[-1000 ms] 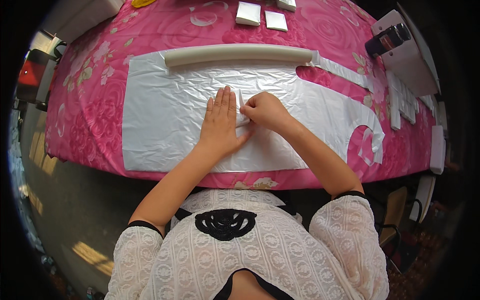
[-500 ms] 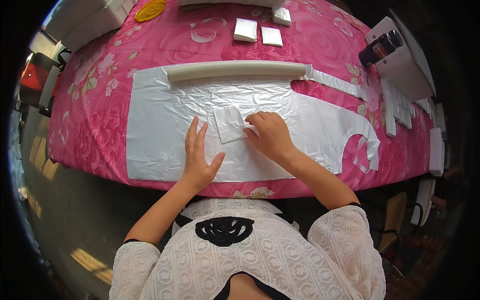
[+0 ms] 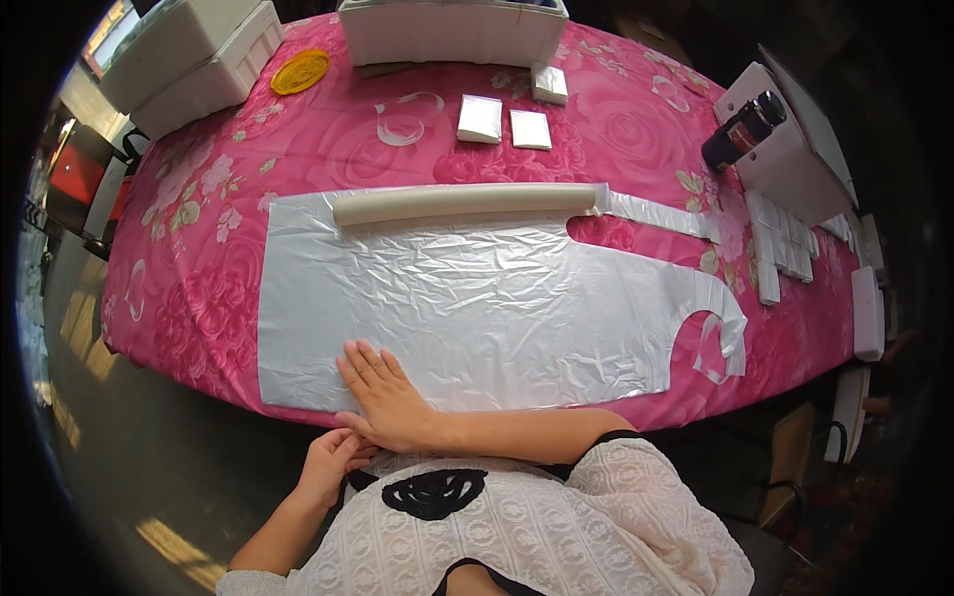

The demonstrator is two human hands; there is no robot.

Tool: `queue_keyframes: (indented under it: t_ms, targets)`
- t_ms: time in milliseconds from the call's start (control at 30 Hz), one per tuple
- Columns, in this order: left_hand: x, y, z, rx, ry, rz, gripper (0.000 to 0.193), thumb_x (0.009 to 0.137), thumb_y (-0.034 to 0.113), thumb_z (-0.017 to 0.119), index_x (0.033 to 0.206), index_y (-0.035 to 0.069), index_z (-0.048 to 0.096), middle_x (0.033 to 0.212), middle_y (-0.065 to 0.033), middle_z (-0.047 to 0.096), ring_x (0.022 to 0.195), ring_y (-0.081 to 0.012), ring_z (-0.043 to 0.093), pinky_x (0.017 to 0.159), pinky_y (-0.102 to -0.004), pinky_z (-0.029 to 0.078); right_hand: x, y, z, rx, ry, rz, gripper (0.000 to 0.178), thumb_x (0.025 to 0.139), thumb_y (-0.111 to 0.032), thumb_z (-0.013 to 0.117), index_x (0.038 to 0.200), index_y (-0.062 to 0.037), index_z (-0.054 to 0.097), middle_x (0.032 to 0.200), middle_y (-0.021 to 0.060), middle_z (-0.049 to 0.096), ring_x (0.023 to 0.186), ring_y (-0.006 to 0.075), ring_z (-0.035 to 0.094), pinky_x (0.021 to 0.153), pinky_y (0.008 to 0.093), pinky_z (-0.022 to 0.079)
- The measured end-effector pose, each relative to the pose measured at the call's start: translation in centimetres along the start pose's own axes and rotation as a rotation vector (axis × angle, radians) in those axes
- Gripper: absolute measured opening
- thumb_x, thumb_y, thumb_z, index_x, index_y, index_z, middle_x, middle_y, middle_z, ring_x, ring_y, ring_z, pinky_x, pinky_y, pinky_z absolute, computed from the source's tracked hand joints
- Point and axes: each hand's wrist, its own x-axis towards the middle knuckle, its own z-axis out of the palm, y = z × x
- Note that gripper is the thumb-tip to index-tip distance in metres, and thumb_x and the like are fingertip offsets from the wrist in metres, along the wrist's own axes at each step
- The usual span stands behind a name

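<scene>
While the left hand (image 3: 331, 465) sits low in the frame, left of centre, its fingers bent in together just below the near edge of the silvery plastic sheet (image 3: 477, 328), there's no telling whether film is pinched between them! Right above comes the right hand (image 3: 386, 402), fingers stretched out and laid on the sheet, clamped on nothing, and that sheet fills the middle of the frame. How to do this well? I'd say light, even pressure, the whole palm down, no nails digging in, so thin film neither snags nor bunches. Now the count, folks: two hands, one sheet, one pale roll (image 3: 467, 205) along its far edge! Out right, a cluster of flat packets (image 3: 785, 243), too overlapped to number. Further up, three small white packets (image 3: 480, 119) at upper centre, one dark bottle (image 3: 743, 129) at upper right, one yellow disc (image 3: 299, 72) at upper left, and, at the very top, one long white box (image 3: 447, 38)
</scene>
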Motion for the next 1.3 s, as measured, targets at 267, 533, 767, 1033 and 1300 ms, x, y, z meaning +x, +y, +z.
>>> queue_keyframes:
  t_ms: [267, 533, 767, 1033, 1300]
  targets:
    - [0.0, 2.8, 0.7, 0.598, 0.078, 0.384, 0.006, 0.075, 0.004, 0.062, 0.077, -0.002, 0.064, 0.069, -0.0072, 0.064, 0.061, -0.0127, 0.06, 0.059, -0.0233, 0.046, 0.9, -0.9, -4.3, -0.034, -0.184, -0.328, 0.033, 0.082, -0.026, 0.056, 0.111, -0.0096, 0.057, 0.138, 0.02, 0.031, 0.134, 0.0364, 0.013, 0.104, 0.057, 0.009]
    - [0.9, 7.9, 1.6, 0.791, 0.184, 0.713, 0.028, 0.071, 0.004, 0.065, 0.099, 0.004, 0.063, 0.094, -0.0106, 0.065, 0.086, -0.0201, 0.062, 0.07, -0.03, 0.051, 3.1, 9.3, -15.7, 0.015, 0.328, -0.06, 0.008, 0.074, -0.012, 0.068, 0.082, -0.0106, 0.065, 0.084, 0.0025, 0.061, 0.091, 0.021, 0.054, 0.082, 0.0381, 0.037]
    - [1.6, 7.7, 2.5, 0.706, 0.031, 0.617, 0.025, 0.073, 0.003, 0.061, 0.097, 0.003, 0.063, 0.093, -0.0113, 0.065, 0.086, -0.0216, 0.063, 0.075, -0.0298, 0.049, 9.3, 26.6, -26.5, 0.066, 0.826, 0.625, 0.03, 0.078, -0.028, 0.064, 0.097, -0.0056, 0.065, 0.084, 0.0092, 0.066, 0.076, 0.0187, 0.062, 0.07, 0.0327, 0.045]
    - [1.9, 7.9, 2.6, 0.767, 0.035, 0.631, 0.023, 0.074, 0.001, 0.058, 0.097, 0.002, 0.063, 0.093, -0.013, 0.064, 0.087, -0.025, 0.062, 0.078, -0.0321, 0.047, 10.2, 24.4, -27.2, -0.634, 0.636, 0.942, 0.043, 0.076, -0.038, 0.062, 0.108, -0.0091, 0.061, 0.102, 0.0141, 0.062, 0.095, 0.0263, 0.057, 0.087, 0.0411, 0.037]
    - [2.7, 9.0, 3.2, 1.0, -0.008, 0.827, 0.025, 0.075, 0.006, 0.06, 0.1, 0.006, 0.061, 0.095, -0.009, 0.064, 0.09, -0.0267, 0.059, 0.098, -0.0512, 0.032, -1.3, 17.9, -23.1, -0.393, 0.23, 0.157, 0.05, 0.072, -0.03, 0.07, 0.114, -0.0064, 0.057, 0.091, 0.0127, 0.058, 0.089, 0.027, 0.052, 0.078, 0.0354, 0.043]
